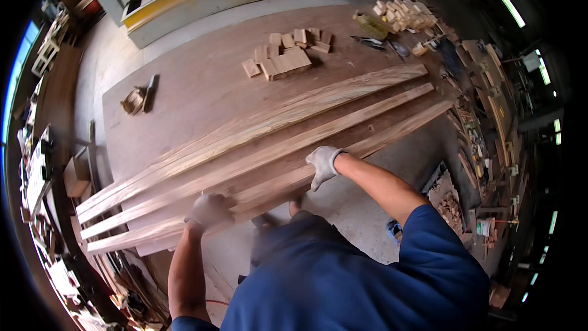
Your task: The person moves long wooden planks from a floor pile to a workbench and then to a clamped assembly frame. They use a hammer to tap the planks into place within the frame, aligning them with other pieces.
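Observation:
Three long wooden planks lie side by side across a large brown workbench (202,79), running from lower left to upper right. Both my hands wear pale work gloves. My left hand (209,211) rests on the near edge of the nearest plank (367,144), fingers curled over it. My right hand (323,165) presses flat on the same plank further right. The middle plank (318,130) and the widest far plank (275,117) lie just beyond.
A pile of small wooden blocks (286,55) sits on the bench behind the planks, more offcuts (404,15) at the far right corner. A small tool and block (139,98) lie at the left. Cluttered shelves line both sides; concrete floor below me.

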